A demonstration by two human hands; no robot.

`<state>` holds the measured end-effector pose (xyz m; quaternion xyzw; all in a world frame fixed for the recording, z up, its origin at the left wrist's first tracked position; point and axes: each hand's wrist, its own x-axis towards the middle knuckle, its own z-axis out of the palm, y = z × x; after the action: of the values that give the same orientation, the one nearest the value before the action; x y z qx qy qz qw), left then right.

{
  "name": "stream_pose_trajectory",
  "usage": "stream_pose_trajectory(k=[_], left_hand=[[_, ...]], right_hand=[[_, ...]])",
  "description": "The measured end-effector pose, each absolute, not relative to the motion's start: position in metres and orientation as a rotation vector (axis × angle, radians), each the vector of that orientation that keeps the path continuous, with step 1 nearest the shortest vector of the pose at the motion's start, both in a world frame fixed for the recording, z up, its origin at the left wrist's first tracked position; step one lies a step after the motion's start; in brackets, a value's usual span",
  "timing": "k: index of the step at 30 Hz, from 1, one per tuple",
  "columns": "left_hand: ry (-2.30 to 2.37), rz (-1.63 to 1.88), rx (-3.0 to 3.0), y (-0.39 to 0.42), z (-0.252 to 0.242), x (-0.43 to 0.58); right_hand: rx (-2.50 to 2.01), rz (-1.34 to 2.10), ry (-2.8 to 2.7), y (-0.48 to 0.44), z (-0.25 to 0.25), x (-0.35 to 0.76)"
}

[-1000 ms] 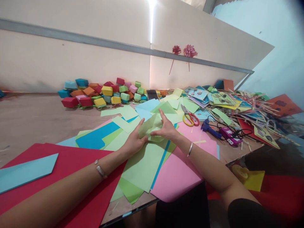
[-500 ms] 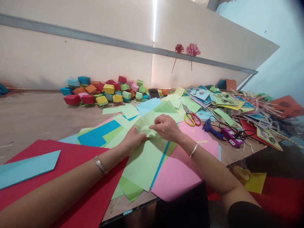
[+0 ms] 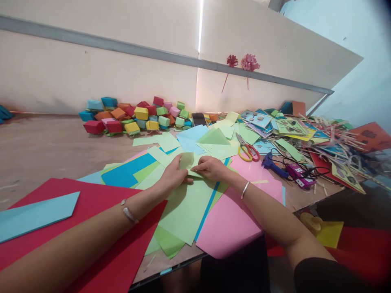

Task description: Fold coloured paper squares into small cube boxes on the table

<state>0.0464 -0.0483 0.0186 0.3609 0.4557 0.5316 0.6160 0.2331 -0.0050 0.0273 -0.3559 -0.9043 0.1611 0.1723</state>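
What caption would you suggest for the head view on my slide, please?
Left hand and right hand pinch a folded light-green paper over coloured sheets, scissors and paper boxes beyond.

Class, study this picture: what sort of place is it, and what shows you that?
Likely a paper-craft workshop: coloured paper sheets cover the table, folded paper boxes are heaped by the wall, scissors lie nearby, and the left hand and right hand fold a green piece.

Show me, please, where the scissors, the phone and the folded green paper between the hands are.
scissors [image 3: 245,146]: head view, on the pivot where the blades cross.
phone [image 3: 199,119]: head view, middle of its dark screen.
folded green paper [image 3: 186,160]: head view, on the raised flap.
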Motion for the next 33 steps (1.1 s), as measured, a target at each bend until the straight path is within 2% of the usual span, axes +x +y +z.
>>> stream_pose_trajectory(k=[3,8,10,12,15,17,33], left_hand=[[1.406,1.166,1.172,-0.048,0.034,0.039],[1.875,1.062,2.269,-0.064,0.074,0.033],[1.774,0.889,2.629,-0.073,0.083,0.036],[1.603,0.558,2.826,-0.078,0.083,0.039],[1.434,0.098,2.862,-0.080,0.068,0.043],[1.372,-0.073,2.825,-0.079,0.055,0.041],[1.211,0.108,3.065,-0.080,0.027,0.017]], right_hand=[[-0.960,0.417,-2.591,-0.005,0.024,0.232],[-0.879,0.370,-2.618,-0.002,0.020,0.232],[-0.896,0.344,-2.665,0.000,0.019,0.232],[-0.915,0.312,-2.723,0.001,0.019,0.232],[-0.913,0.297,-2.768,0.002,0.020,0.232],[-0.912,0.309,-2.774,0.002,0.020,0.233],[-0.880,0.403,-2.814,0.007,0.023,0.235]])
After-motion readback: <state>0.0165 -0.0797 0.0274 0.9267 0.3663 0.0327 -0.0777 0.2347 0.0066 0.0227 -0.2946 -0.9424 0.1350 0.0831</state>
